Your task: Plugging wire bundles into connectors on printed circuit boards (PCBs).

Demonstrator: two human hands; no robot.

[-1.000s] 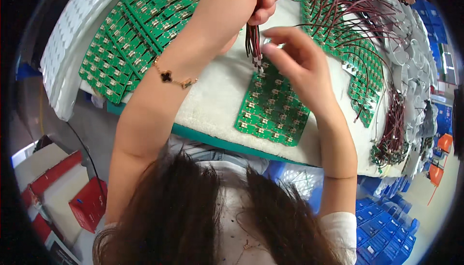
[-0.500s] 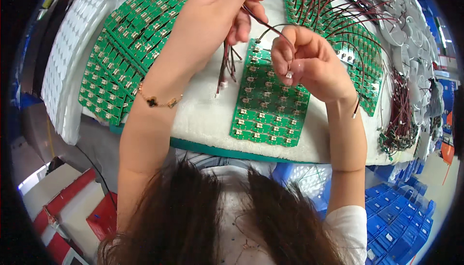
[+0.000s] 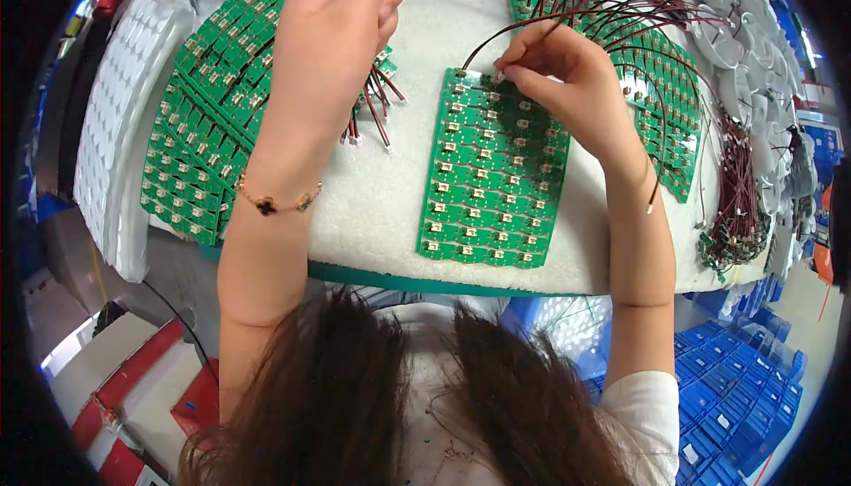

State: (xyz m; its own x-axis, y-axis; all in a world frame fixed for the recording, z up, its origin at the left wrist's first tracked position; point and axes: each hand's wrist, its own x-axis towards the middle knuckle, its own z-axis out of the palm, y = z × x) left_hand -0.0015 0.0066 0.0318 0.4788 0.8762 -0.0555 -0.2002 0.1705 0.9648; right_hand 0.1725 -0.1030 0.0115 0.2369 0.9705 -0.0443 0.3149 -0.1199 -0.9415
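Note:
A green circuit board panel (image 3: 487,195) with rows of small white sockets lies flat in front of me. At its far edge, my right hand (image 3: 572,78) pinches a small white plug (image 3: 499,76) at the top row; I cannot tell whether it is seated. A dark wire (image 3: 486,41) runs from the panel's far-left corner socket toward the right, passing behind that hand. Farther left, my left hand (image 3: 341,29) is closed round a bundle of dark red and black cables (image 3: 377,100), whose white-tipped ends hang below it over the white table mat.
More green panels (image 3: 208,105) are stacked on the left, beside white sheets (image 3: 115,122) in plastic. Wired panels (image 3: 660,87) lie at the right, near a cable heap (image 3: 736,193). Blue bins (image 3: 731,397) stand below the table (image 3: 372,238) at the right.
My left hand has moved left with the cable bundle, away from the right hand. My right hand has moved up to the panel's top row, bringing the white plug against it.

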